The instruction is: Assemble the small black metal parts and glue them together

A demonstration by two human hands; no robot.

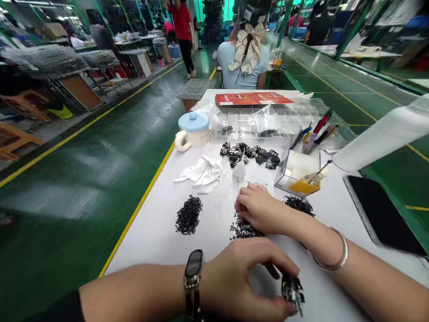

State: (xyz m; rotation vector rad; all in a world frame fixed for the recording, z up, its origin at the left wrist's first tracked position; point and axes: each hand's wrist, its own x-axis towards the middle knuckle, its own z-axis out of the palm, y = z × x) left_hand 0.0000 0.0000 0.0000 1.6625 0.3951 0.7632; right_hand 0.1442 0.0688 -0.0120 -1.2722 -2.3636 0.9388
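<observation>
My left hand [250, 279], with a watch on its wrist, is near the bottom of the view. Its thumb and fingers are closed on a small bunch of black and silver parts [292, 293]. Farther forward, my right hand [258, 208] reaches in from the right with curled fingertips at the upper edge of a pile of black and silver parts [244, 227]. Whatever those fingertips may hold is hidden. A pile of small black hooked pieces [189, 215] lies to the left, and another dark pile [299, 204] lies beyond my right forearm.
On the white table [150, 237] are a crumpled white cloth [203, 173], a lidded cup [194, 132], more black parts [268, 157], a pen holder [298, 172], a white cylinder [382, 132] and a phone [382, 212]. A person [246, 58] sits beyond the table.
</observation>
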